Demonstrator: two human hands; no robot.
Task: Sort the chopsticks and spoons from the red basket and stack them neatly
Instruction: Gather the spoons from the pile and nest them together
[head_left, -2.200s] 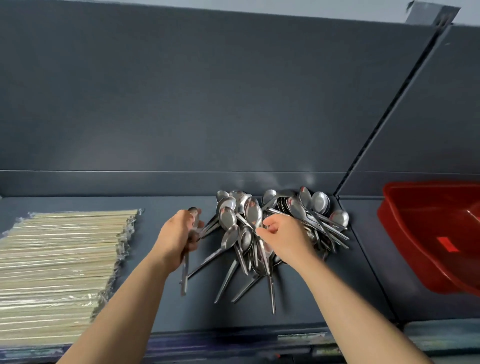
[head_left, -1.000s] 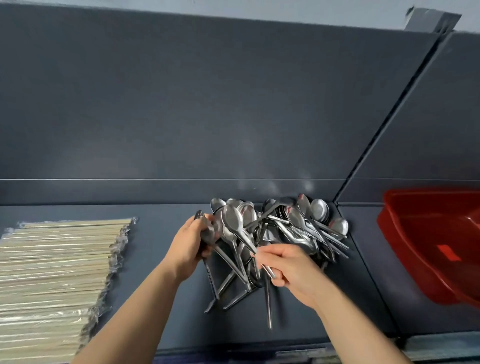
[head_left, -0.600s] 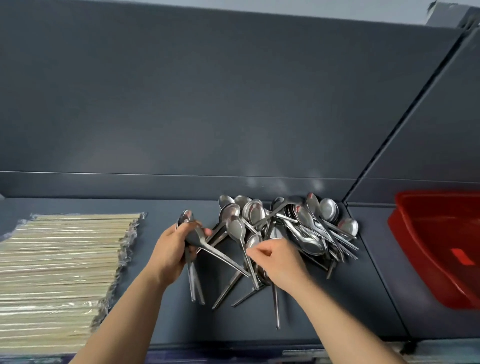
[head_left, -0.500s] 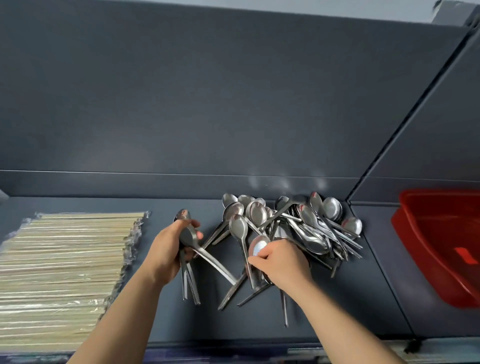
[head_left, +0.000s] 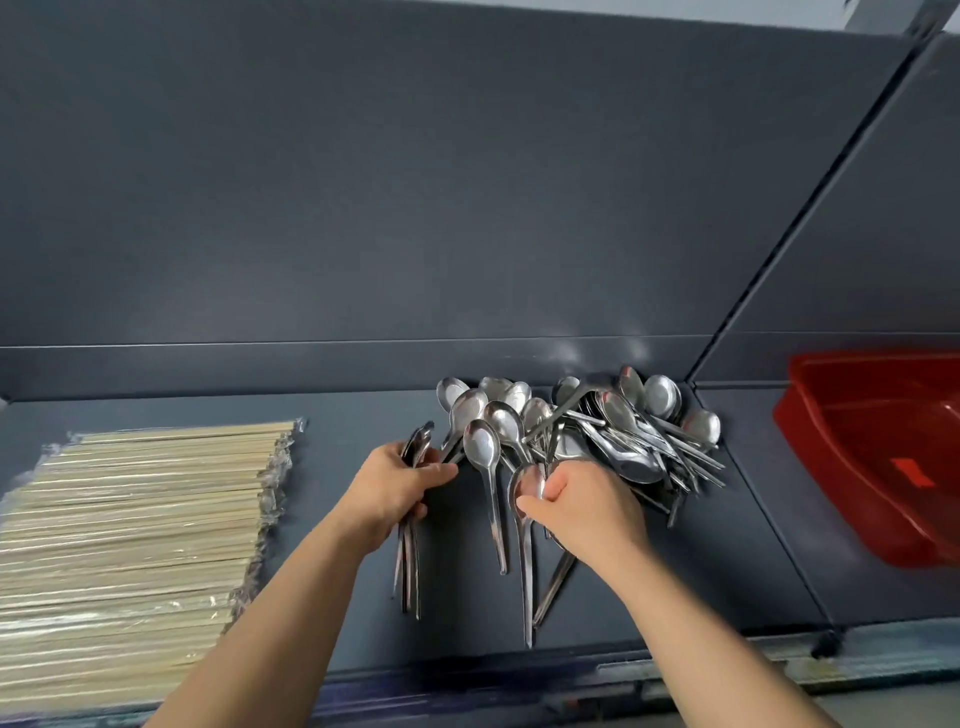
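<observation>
1. Well to the left of the left hand (head_left: 393, 490), a flat stack of pale wooden chopsticks in clear plastic wrappers (head_left: 136, 525) lies on the dark grey tabletop (head_left: 649, 582), tips pointing toward that hand.
2. Left hand: fingers and thumb are curled round a nested bundle of steel spoons (head_left: 410, 564). The bowls stick out beyond the fingers and the handles point back toward the person.
3. Between the two hands, a single steel spoon (head_left: 484, 453) lies bowl up, its handle toward the person.
4. Right hand (head_left: 589, 512): thumb and curled fingers pinch the bowl of one long-handled steel spoon (head_left: 526, 571), whose handle runs down past the wrist.
5. Just beyond and to the right of the right hand, a loose heap of shiny steel spoons (head_left: 618, 436) lies tangled against the back wall.
6. Well to the right of that hand sits a red plastic basket (head_left: 852, 467); its contents cannot be seen.
</observation>
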